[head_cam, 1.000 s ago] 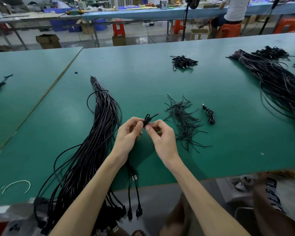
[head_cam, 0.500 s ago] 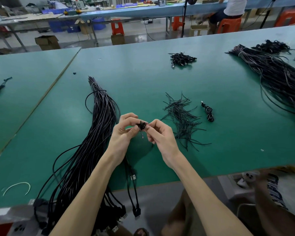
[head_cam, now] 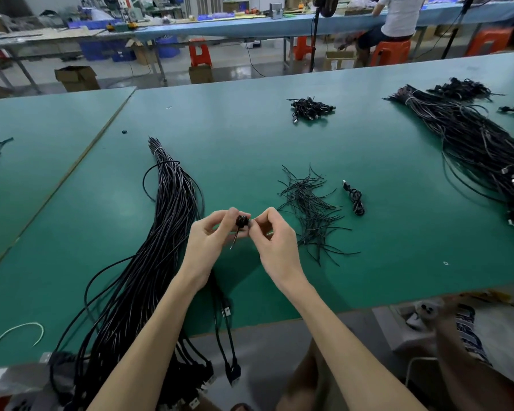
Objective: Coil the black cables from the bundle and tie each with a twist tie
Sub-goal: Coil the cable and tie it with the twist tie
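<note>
Presently both hands are raised just above the green table, near its front edge, fingertips meeting. The left hand has its fingers curled and pinches the folded top of one black cable between thumb and forefinger. The rest of that cable passes under the left wrist, and its two plug ends hang past the table's near edge. The right hand is also curled, with thumb and forefinger pinching the tie at the point where it wraps the cable. One free tail of the tie points down between the hands. How many turns the tie has cannot be told.

The bundle lies left of the hands, running from a bound far tip to the near edge, where its plugs overhang. The left forearm crosses over it. Loose ties lie scattered just right of the right hand. One tied coil rests just beyond them, apart from the pile. A heap of coils sits farther back, in the middle. A second bundle stretches along the right side. A pale loop lies near the front left corner.
</note>
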